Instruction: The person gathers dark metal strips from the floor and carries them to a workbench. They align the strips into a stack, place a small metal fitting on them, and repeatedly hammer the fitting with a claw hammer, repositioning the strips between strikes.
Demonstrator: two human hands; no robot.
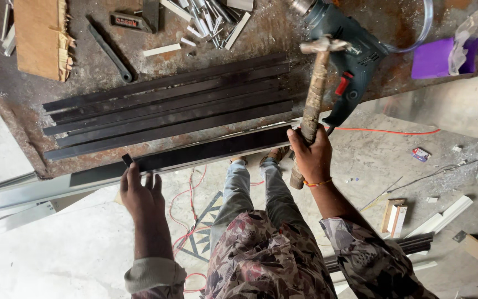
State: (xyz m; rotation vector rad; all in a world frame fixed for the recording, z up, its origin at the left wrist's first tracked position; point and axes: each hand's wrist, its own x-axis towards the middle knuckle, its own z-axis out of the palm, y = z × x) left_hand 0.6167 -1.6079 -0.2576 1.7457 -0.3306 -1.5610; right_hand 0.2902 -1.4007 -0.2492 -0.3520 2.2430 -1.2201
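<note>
Metal strips (167,105) side by side on the workbench (6,105), drill (341,50) right of them, wrench (110,52) behind

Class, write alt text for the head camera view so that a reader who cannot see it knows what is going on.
Seen from above, a person's right hand grips a wooden-handled hammer over a rusty workbench, while the left hand rests on a long black metal strip at the bench's near edge. More black strips lie side by side behind it, and a blue-green power drill lies beyond the hammer.
</note>
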